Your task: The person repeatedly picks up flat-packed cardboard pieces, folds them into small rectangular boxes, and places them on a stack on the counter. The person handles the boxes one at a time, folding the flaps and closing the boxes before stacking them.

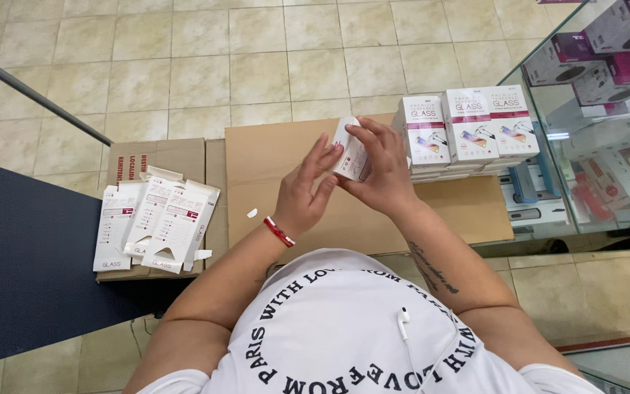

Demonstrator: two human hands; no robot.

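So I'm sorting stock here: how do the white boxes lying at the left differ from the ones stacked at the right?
The boxes at the left lie flat and unfolded with open flaps, fanned loosely on a cardboard carton. The boxes at the right are closed and piled in neat side-by-side stacks on a cardboard sheet. The right ones show a printed picture; the left ones look mostly plain. Both are white, slim retail boxes.

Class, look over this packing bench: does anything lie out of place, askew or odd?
Only small things. A white scrap lies loose on the brown cardboard sheet, and the unfolded flat boxes are fanned unevenly, unlike the neat finished stacks. No damage or spill shows.
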